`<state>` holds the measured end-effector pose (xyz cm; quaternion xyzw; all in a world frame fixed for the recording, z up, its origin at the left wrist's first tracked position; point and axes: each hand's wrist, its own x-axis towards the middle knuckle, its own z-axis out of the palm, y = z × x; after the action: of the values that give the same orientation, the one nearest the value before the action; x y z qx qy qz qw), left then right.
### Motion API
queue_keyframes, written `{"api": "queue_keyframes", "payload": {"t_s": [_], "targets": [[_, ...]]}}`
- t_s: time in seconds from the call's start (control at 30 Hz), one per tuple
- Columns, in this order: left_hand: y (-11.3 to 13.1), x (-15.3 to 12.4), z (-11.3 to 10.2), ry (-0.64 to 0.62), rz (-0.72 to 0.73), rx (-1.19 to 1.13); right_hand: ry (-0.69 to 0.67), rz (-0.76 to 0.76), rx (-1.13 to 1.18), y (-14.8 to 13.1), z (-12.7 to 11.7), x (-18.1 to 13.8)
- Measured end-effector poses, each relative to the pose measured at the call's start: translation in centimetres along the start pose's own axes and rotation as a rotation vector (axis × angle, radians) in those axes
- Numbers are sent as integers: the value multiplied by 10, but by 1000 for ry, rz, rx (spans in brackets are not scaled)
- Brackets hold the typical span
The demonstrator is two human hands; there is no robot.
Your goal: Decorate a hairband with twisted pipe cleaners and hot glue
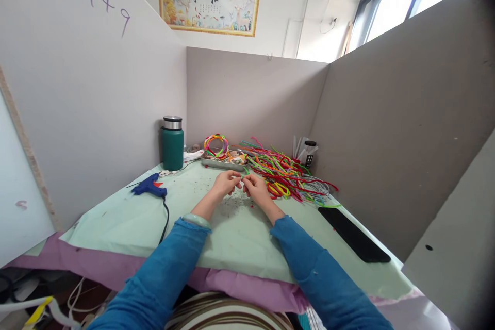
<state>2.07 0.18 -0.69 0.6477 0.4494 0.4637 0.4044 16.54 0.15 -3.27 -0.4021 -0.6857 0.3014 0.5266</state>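
My left hand (226, 184) and my right hand (255, 188) meet above the middle of the pale green table cover (116, 216). Both pinch a small thin green piece (243, 177) between their fingertips; it looks like a pipe cleaner, too small to name surely. Fingers of both hands are curled closed. A light bangle (196, 220) sits on my left wrist. Just right of my hands lies a heap of coloured pipe cleaners (286, 172). Small scraps are scattered on the cover under my hands.
A blue glue gun (149, 187) with a black cord lies at the left. A green flask (172, 143) stands at the back left, next to a metal tray (222, 161) bearing coloured hoops. A black phone (353, 234) lies at the right. Grey partitions enclose the table.
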Motion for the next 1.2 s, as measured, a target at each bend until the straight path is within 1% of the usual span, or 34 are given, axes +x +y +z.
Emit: {"api": "queue_keyframes", "payload": {"t_s": [0.2,0.37,0.73,0.87,1.0,1.13,1.2], "targets": [[2,-1,1,23,-8,-116,-65,22,131,-7,3,-3],[3,-1,1,27,-24,-164,-57,40,243,-11,3,-3],[2,-1,0,37,-50,-148,-97,87,266,-4,3,-2],[2,0,0,45,-31,-94,-109,68,265,0,4,-1],[0,3,0,70,-27,21,-124,46,236,2,4,0],[-2,5,0,108,-19,160,-129,23,143,0,3,-1],[-2,4,0,129,23,237,-115,3,71,-2,3,-1]]}}
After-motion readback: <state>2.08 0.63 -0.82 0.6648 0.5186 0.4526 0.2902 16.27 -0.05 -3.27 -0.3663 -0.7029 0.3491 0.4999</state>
